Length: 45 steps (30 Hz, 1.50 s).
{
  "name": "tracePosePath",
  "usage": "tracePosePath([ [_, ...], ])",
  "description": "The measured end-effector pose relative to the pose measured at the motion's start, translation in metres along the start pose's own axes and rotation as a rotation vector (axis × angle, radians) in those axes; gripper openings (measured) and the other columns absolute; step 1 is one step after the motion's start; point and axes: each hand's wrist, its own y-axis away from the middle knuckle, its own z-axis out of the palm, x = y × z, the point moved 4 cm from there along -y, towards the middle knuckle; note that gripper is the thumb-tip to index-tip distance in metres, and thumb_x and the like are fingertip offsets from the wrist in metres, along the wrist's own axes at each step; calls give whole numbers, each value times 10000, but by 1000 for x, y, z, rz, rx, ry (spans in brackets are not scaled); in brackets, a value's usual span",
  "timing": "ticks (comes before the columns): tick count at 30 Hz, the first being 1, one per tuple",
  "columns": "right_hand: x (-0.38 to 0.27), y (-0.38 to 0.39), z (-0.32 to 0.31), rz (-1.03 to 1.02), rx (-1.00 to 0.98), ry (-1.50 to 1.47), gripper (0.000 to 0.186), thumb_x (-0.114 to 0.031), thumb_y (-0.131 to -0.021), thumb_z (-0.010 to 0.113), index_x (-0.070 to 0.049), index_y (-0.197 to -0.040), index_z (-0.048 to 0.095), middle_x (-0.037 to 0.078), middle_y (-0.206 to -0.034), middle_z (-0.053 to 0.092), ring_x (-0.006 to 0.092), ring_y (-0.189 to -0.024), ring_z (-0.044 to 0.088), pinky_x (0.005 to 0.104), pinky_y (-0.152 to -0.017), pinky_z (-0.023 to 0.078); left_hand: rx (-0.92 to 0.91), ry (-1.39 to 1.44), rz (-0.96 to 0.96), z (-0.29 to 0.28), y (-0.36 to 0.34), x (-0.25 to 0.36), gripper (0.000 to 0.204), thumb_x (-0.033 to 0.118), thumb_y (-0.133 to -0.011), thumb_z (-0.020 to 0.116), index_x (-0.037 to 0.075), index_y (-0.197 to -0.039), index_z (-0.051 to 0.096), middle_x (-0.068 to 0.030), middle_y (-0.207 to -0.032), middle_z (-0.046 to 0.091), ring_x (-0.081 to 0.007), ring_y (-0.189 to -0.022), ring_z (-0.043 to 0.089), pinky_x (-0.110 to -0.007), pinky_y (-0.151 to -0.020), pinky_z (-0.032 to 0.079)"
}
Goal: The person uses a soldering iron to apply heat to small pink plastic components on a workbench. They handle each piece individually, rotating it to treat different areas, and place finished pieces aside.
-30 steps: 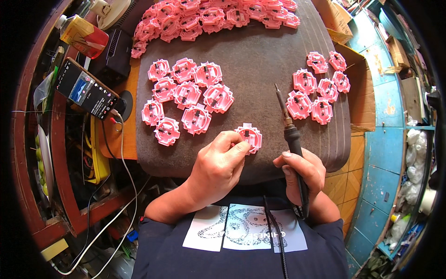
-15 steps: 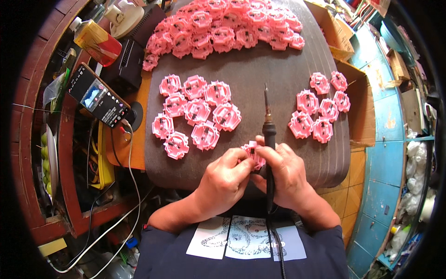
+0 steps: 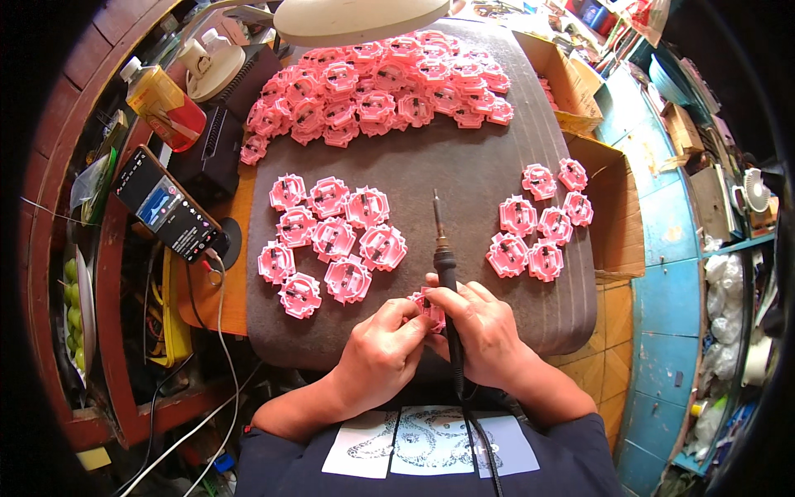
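At the near edge of the dark work surface, my left hand pinches a small pink plastic part. My right hand meets it there, fingers on the same part, while also gripping a black-handled soldering iron. The iron's bare metal tip points away from me and touches nothing; its cord runs back over my shirt. Fingers cover much of the held part. To the left lies a group of similar pink parts with small dark pieces inside, and a smaller group lies to the right.
A large heap of pink parts fills the far end, under a white lamp head. At left are a lit phone on a stand, a bottle and black boxes. Cardboard boxes stand at right beside a blue cabinet.
The view has tipped upward and shifted, so the lamp head now shows and the scene sits lower and further left. Both hands keep hold of the pink part and the iron.
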Motion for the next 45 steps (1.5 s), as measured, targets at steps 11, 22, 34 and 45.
tracePosePath([
  [11,-2,-3,1,26,-46,21,559,-84,-820,771,-32,-1343,579,183,-1138,697,381,-886,663,449,-740,559,20,11,26,0,1,1,323,-107,-804,758,-28,-1114,719,-174,-1107,682,-331,-891,738,-398,-745,620],
  [22,15,-4,-20,33,11,170,614,-56,-815,786,-8,-1380,551,278,-1192,695,459,-951,694,497,-816,576,218,-406,-143,-51,23,-16,367,41,-818,843,18,-1156,700,-146,-1126,653,-330,-798,721,-403,-667,598],
  [34,21,3,-49,9,272,313,636,-65,-856,800,-10,-1430,535,268,-1266,692,477,-1005,708,495,-871,580,-10,-260,-38,-14,24,7,558,82,-802,863,3,-1311,647,-173,-1189,600,-314,-858,706,-401,-721,609],
  [45,-12,21,5,-146,170,-12,564,40,-793,785,-21,-1309,565,175,-958,641,357,-728,623,447,-619,509,4,-123,49,3,10,6,430,0,-884,768,-40,-1292,640,-201,-1174,621,-383,-936,710,-442,-763,612],
])
